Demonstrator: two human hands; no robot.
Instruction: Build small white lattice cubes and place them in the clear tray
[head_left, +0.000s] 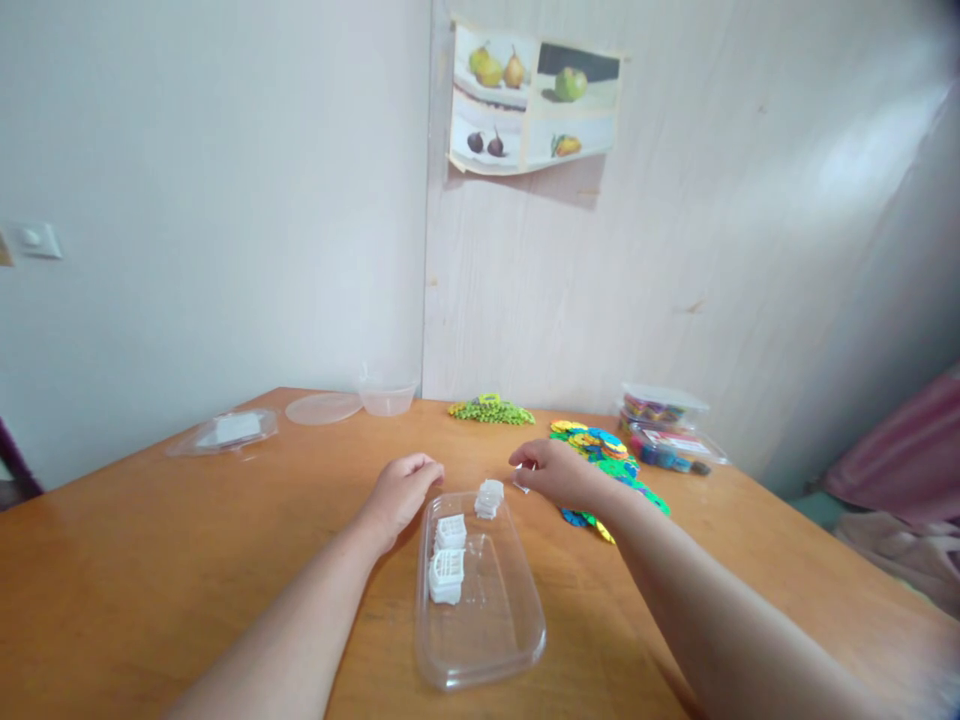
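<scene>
Handling the small white piece point(523, 489) well calls for a light grip on its edges. The piece is just outside the clear tray point(499, 645), at about one o'clock from the tray's middle. The right hand point(561, 472) is over it, fingers curled to a narrow gap around it; whether they pinch it or only touch it, I cannot tell. The left hand point(399, 492) is at about eleven o'clock, just beside the tray's rim, its fingers bent close together with nothing visible in them; their inner side is hidden.

Inside the tray, a white stack point(489, 499) leans at twelve o'clock, and two lower latticed stacks point(448, 560) stand at ten to eleven. With such light-looking plastic, a slow, level wrist is probably best, since a brush of the knuckles could topple the leaning stack. The left hand is well placed to steady the rim. Coloured discs point(616, 467) lie at about two o'clock, near the right wrist, so a raised forearm should avoid scattering them.
</scene>
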